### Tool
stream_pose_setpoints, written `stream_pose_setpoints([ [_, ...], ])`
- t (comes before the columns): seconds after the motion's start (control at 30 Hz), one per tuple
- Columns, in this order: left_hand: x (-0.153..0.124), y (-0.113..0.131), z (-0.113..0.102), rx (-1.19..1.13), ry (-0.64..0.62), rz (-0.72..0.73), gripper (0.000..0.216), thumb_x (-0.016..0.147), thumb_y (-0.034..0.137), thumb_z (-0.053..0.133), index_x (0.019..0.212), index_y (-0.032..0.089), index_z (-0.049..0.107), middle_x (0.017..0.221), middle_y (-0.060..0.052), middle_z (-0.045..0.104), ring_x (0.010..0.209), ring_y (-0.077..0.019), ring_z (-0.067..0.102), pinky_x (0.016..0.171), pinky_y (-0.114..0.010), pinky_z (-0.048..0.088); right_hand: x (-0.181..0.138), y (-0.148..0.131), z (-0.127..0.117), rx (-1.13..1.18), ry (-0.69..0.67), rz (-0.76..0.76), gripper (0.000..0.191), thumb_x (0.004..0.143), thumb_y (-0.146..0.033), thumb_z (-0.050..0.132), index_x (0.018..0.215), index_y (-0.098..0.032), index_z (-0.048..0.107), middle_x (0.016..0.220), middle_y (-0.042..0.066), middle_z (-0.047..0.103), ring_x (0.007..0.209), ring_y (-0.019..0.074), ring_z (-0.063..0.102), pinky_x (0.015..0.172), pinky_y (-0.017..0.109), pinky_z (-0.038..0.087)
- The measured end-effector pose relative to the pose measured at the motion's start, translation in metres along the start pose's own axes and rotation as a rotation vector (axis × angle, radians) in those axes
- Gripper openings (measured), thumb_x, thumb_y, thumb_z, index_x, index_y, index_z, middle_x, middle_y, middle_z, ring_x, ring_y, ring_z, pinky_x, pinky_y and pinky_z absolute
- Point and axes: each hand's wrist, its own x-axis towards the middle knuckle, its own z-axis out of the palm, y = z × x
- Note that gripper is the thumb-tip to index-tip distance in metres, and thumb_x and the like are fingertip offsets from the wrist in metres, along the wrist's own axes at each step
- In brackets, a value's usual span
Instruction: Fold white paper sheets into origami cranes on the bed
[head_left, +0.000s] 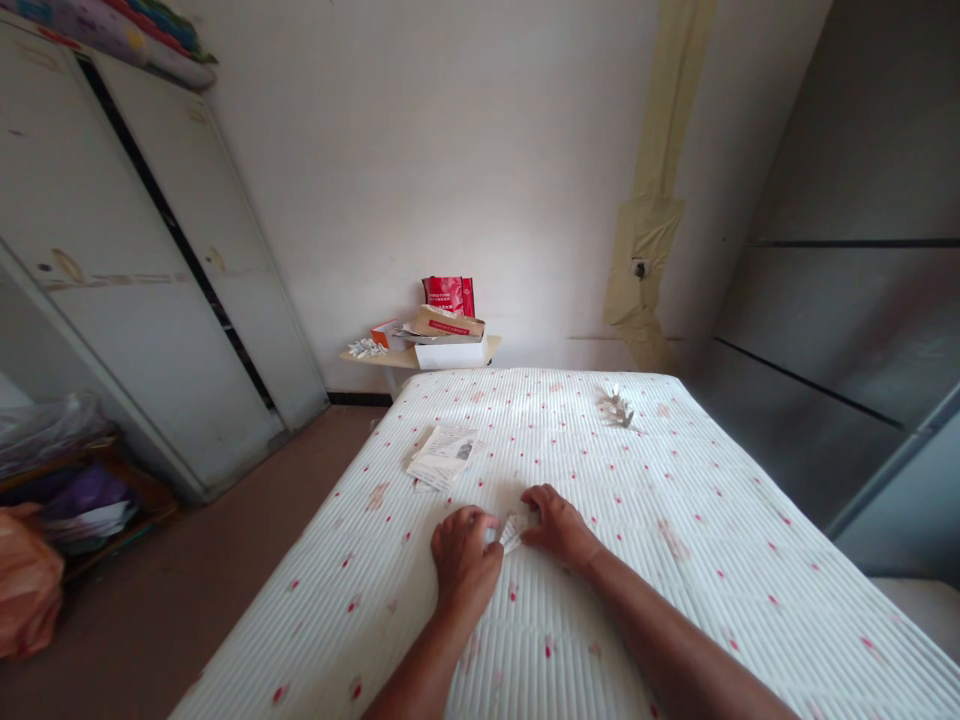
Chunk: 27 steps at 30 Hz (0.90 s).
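Clock faces forward, 12 at the far end. Patterned cloth [675, 620] covers the counter; its far edge runs straight across at 12 with rounded corners, the left edge slants away at 9 to 10, the right edge at 2 to 3. More cloth stretches out on the right side than on the left. Past the left edge, brown floor [300, 470] runs to the pale cabinet [225, 260] at 10; grey panels [847, 310] stand beyond the right edge at 2. Behind the far edge at 11, a small back counter [405, 357] carries boxes [450, 351] and a red bag [448, 295], against the wall [480, 180].

Small printed paper [513, 534] sits between both hands, low over the cloth: 3 o'clock of left hand [466, 555], 9 o'clock of right hand [561, 528]. Left hand: fingers curled, thumb and forefinger pinching the paper's left end. Right hand: fingers bent, thumb and forefinger pinching its right end. Exact fold is blurry. Printed sheets [444, 457] lie at 10 to 11 from the hands, near, not touching. Grey pointed shapes [619, 408] rest at 1, well apart, near the far edge.
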Motion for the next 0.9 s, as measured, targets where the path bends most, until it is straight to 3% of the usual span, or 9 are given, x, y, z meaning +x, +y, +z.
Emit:
stream_pose_setpoints([
  [0.23, 0.004, 0.008, 0.0, 0.001, 0.019, 0.025, 0.015, 0.067, 0.029, 0.06, 0.081, 0.025, 0.065, 0.095, -0.001, 0.061, 0.101, -0.0196, 0.048, 0.089, -0.032, 0.029, -0.003, -0.002, -0.003, -0.011, -0.025, -0.023, 0.03, 0.065, -0.016, 0.06, 0.095, -0.018, 0.061, 0.094, 0.003, 0.053, 0.08, 0.0129, 0.054, 0.07, 0.021, 0.037],
  [0.57, 0.016, 0.007, 0.008, -0.087, 0.019, 0.032, 0.004, 0.062, 0.018, 0.062, 0.063, 0.022, 0.062, 0.083, 0.002, 0.063, 0.089, -0.0161, 0.053, 0.079, -0.027, 0.033, -0.004, -0.001, -0.004, 0.015, -0.013, -0.039, 0.025, 0.065, -0.016, 0.06, 0.091, -0.018, 0.063, 0.093, 0.003, 0.055, 0.082, 0.0134, 0.054, 0.071, 0.021, 0.038],
  [0.8, 0.02, 0.0, 0.014, -0.401, -0.045, 0.0, 0.002, 0.063, 0.019, 0.056, 0.062, 0.018, 0.058, 0.062, 0.004, 0.058, 0.064, -0.0119, 0.053, 0.061, -0.021, 0.036, -0.003, 0.005, -0.004, 0.186, 0.0, -0.043, 0.006, 0.069, -0.017, 0.057, 0.07, -0.016, 0.062, 0.073, -0.001, 0.055, 0.066, 0.0095, 0.051, 0.058, 0.018, 0.036],
  [0.9, 0.023, 0.001, 0.013, -0.605, -0.119, -0.003, 0.003, 0.062, 0.018, 0.053, 0.059, 0.017, 0.055, 0.055, 0.005, 0.053, 0.057, -0.0098, 0.049, 0.055, -0.019, 0.035, -0.003, 0.01, -0.005, 0.36, -0.031, -0.036, 0.007, 0.071, -0.021, 0.057, 0.074, -0.016, 0.061, 0.065, -0.003, 0.054, 0.059, 0.0087, 0.048, 0.053, 0.018, 0.035],
])
